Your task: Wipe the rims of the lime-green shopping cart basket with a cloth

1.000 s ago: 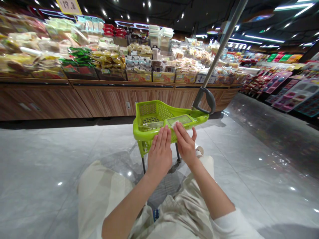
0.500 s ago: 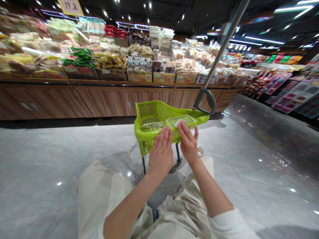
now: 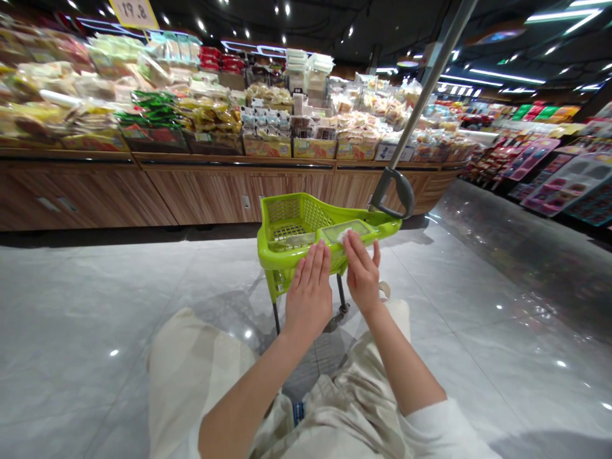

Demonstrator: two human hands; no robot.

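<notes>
The clear box [image 3: 347,231] lies across the green basket [image 3: 296,215], nearer the right grip [image 3: 362,274]. That grip and the left grip [image 3: 308,293] are open.

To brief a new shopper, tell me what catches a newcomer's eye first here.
The lime-green basket stands out at the centre, with the left hand at its front edge and the right hand at a clear plastic pack. Behind it, a wooden counter heaped with packaged food fills the upper left.
</notes>
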